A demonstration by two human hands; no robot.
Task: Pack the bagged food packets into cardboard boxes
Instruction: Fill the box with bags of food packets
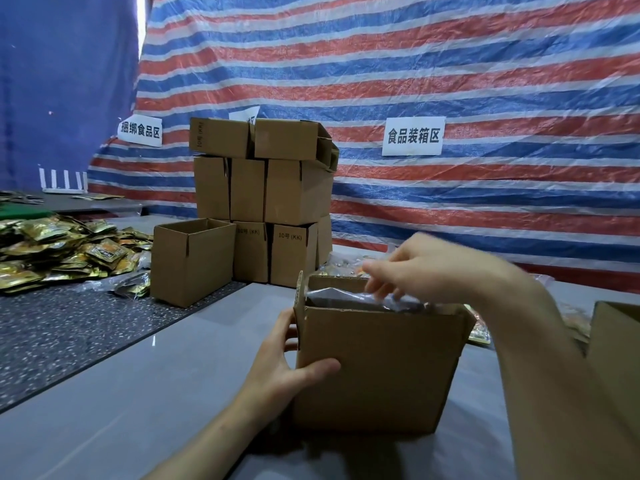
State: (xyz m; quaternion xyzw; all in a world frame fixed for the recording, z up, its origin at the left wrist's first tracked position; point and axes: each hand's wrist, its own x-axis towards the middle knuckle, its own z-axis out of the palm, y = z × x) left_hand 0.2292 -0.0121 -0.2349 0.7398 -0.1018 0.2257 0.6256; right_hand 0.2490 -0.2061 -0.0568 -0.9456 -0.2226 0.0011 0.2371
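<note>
An open cardboard box (pixel 381 368) stands on the grey table in front of me. My left hand (pixel 287 362) grips its left front corner, thumb across the front face and fingers round the side. My right hand (pixel 419 268) reaches over the open top with its fingers curled down on a clear plastic bag of food packets (pixel 349 296) that lies inside the box. Most of the bag is hidden by the box walls.
A stack of closed cardboard boxes (pixel 263 188) stands at the back, with one open box (pixel 192 258) to its left. Several gold loose packets (pixel 62 251) are heaped at the far left. Another box (pixel 620 344) sits at the right edge, more bagged packets (pixel 481 336) behind it.
</note>
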